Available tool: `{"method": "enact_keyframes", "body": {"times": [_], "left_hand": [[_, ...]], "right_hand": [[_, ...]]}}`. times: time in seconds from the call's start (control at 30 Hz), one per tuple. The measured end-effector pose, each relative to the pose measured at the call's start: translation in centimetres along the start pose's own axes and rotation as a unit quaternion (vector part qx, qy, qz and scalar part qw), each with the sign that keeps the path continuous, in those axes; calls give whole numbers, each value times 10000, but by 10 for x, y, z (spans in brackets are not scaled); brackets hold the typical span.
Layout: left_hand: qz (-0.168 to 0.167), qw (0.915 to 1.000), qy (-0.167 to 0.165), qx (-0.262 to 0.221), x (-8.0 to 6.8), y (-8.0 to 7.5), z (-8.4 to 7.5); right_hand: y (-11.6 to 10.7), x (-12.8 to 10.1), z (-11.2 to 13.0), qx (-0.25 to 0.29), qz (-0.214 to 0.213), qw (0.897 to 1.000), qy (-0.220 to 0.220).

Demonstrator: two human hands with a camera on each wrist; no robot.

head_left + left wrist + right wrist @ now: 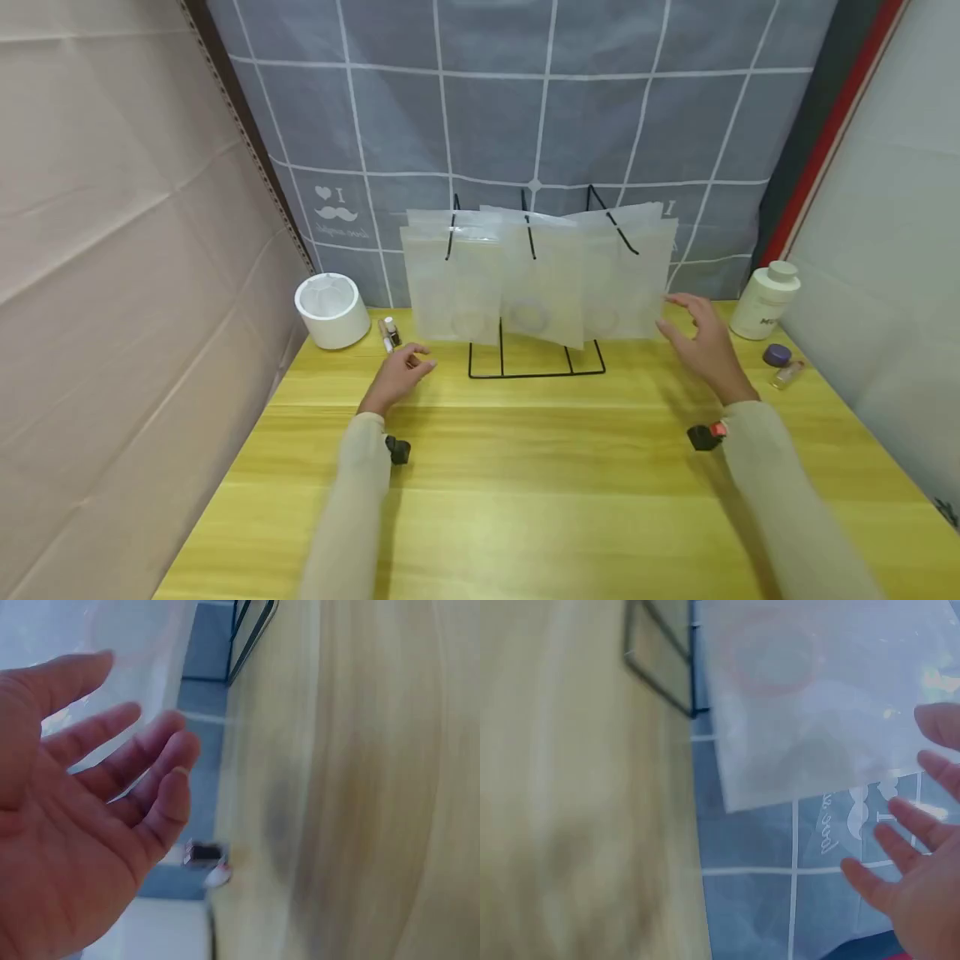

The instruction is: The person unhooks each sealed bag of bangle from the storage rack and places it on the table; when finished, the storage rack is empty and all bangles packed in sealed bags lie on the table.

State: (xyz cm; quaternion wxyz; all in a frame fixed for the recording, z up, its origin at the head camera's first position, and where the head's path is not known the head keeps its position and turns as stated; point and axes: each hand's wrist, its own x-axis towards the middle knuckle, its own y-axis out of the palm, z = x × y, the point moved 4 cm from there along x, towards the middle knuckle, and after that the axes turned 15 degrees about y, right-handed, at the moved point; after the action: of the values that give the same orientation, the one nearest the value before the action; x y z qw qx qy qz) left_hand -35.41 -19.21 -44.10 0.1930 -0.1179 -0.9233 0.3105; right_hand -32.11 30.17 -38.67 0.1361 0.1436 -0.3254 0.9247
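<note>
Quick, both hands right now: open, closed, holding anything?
Left hand: open, fingers relaxed, holding nothing.
Right hand: open, fingers spread beside the translucent bags, holding nothing.

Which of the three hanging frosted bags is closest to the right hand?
The rightmost frosted bag: its lower right edge sits beside the open right hand. The middle bag and left bag hang further toward the left hand.

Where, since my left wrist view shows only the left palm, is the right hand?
Observer: The right hand is raised with fingers spread, by the right edge of the rightmost bag. I cannot tell whether they touch.
Operator: What does that bag hang on?
Observer: It is one of three translucent bags on a black wire rack, which stands on the yellow table.
Operator: Anything beyond that hand?
Observer: A white bottle stands to its right.
</note>
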Motion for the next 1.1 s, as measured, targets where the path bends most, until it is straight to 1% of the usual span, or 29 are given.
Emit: {"method": "enact_keyframes", "body": {"times": [0.07, 0.13, 0.2, 0.27, 0.37, 0.5, 0.63, 0.83, 1.1], "left_hand": [[273, 9985, -149, -461, 8, 15, 5], [487, 9947, -268, -863, 17, 30, 8], [580, 9920, -356, -1060, 24, 43, 11], [635, 9907, -422, -1130, 30, 54, 13], [673, 9930, -478, -851, 35, 64, 16], [578, 9955, -588, -459, 38, 69, 19], [493, 9960, -723, -195, 41, 71, 19], [365, 9952, -909, 39, 44, 72, 15], [297, 9951, -933, 117, 42, 75, 9]], "right_hand": [[2, 12, 5, 413, 44, 9991, 109], [3, 21, 9, 654, 6, 9976, 240], [5, 26, 12, 837, -110, 9959, 322], [6, 26, 17, 938, -306, 9945, 351], [8, 19, 30, 1137, -579, 9915, 268], [9, 11, 51, 1398, -776, 9871, 11], [9, 9, 60, 1472, -818, 9856, -159], [10, 13, 61, 1514, -732, 9855, -203], [10, 13, 59, 1365, -721, 9875, -306]]}}
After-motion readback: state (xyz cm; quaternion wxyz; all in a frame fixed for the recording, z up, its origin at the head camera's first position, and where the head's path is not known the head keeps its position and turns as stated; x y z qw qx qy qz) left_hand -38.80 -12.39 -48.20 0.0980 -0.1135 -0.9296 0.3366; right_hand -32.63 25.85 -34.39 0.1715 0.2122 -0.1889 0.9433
